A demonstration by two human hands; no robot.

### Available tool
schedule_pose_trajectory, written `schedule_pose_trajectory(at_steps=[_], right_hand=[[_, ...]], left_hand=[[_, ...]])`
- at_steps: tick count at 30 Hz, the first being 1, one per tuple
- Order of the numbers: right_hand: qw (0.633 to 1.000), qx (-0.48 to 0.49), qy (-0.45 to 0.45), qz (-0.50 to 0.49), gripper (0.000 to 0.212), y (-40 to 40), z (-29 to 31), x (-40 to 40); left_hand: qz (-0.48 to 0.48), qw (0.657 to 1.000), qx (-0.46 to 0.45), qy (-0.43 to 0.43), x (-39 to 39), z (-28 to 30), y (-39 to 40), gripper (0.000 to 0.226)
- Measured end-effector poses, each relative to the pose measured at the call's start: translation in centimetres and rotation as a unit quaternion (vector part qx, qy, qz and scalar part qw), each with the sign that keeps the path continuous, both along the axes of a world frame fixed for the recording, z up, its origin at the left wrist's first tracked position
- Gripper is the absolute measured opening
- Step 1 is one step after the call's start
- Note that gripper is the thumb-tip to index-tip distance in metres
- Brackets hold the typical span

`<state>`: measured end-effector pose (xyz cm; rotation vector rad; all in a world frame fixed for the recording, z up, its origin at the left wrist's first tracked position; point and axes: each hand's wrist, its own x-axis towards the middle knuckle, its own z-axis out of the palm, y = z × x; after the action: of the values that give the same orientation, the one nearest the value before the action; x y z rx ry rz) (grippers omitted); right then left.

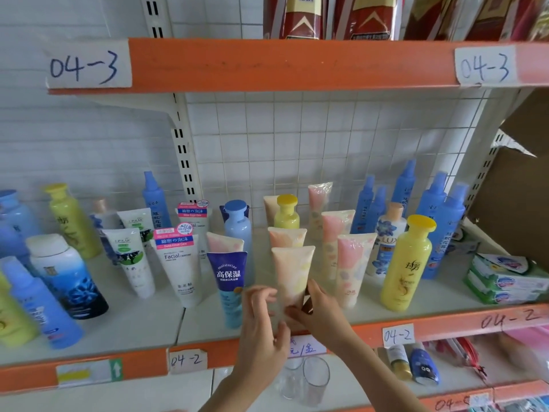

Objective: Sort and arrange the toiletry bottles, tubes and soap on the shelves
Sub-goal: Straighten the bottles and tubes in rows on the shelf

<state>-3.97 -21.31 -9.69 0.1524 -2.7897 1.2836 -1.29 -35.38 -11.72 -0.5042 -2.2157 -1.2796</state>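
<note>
Two hands at lower centre | left hand grip loose, touching peach tube | right hand grip clasps tube's base | blue moisturize tube just left | yellow shampoo bottle right

Handwritten paper labels on the orange shelf edges: "04-3" upper left, "04-2" lower right. Red packets on the top shelf. Brown cardboard box at far right. Two clear glasses below. White tiled wall behind

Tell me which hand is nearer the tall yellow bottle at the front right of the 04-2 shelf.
Right. The right hand is at the pale tube, left of the yellow bottle and apart from it. The left hand lies farther left, across that tube.
</note>
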Motion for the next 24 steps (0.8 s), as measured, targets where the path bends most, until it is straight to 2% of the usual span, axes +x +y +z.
schedule_pose_trajectory(at_steps=[4, 10, 13, 15, 17, 20, 24], right_hand=[[0.998, 0.068, 0.015, -0.012, 0.051, 0.7, 2.4, 0.9], [0.971, 0.156, 0.181, 0.000, 0.039, 1.5, 12.0, 0.3], [0.956, 0.225, 0.187, 0.006, 0.039, 0.8, 14.9, -4.0], [0.947, 0.287, 0.144, 0.022, 0.048, 0.4, 15.5, -7.3], [0.938, 0.330, 0.095, 0.052, 0.057, 0.1, 15.4, -9.9], [0.940, 0.330, 0.046, 0.069, 0.056, -0.3, 14.7, -11.7], [0.953, 0.299, 0.041, 0.031, 0.045, -0.4, 15.0, -11.6]], left_hand=[[-0.042, 0.997, -0.026, 0.054, 1.0, 3.0, -1.4, 0.032], [-0.047, 0.984, -0.106, 0.136, -0.3, 11.2, -3.2, 0.015], [-0.024, 0.974, -0.214, 0.071, -3.6, 14.5, -2.9, 0.018], [-0.009, 0.956, -0.295, -0.007, -6.2, 15.8, -2.5, 0.023], [-0.019, 0.932, -0.361, -0.041, -8.3, 16.4, -2.0, 0.024], [-0.067, 0.900, -0.418, -0.104, -10.1, 16.4, -1.2, 0.023], [-0.095, 0.861, -0.472, -0.163, -11.2, 16.3, 0.0, 0.018]])
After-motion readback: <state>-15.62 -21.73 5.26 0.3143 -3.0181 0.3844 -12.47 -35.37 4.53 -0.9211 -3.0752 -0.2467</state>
